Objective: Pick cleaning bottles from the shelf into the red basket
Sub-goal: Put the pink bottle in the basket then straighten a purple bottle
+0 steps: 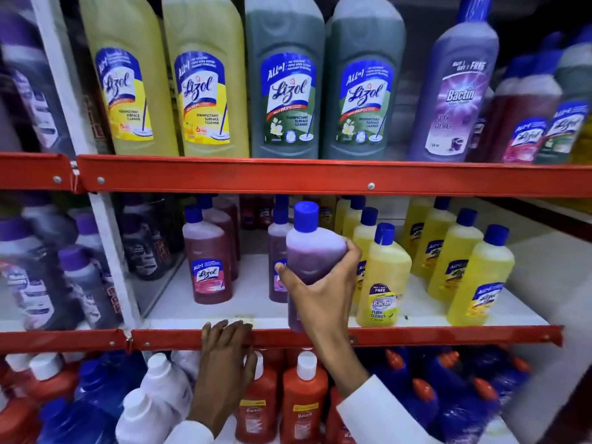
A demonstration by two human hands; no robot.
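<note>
My right hand (323,290) is wrapped around a purple cleaning bottle (312,248) with a blue cap, holding it at the front edge of the middle shelf (256,277). My left hand (227,350) rests flat on the red front rail (416,336) of that shelf, fingers spread, holding nothing. A dark red Lizol bottle (208,261) stands to the left on the same shelf, and another purple bottle (278,251) stands just behind the held one. The red basket is not in view.
Yellow bottles (384,277) crowd the right of the middle shelf. Large yellow (205,78) and green Lizol bottles (285,81) fill the top shelf, with a purple Bactin bottle (458,88). Red, white and blue bottles (304,398) pack the bottom shelf. A white upright (109,238) divides the bays.
</note>
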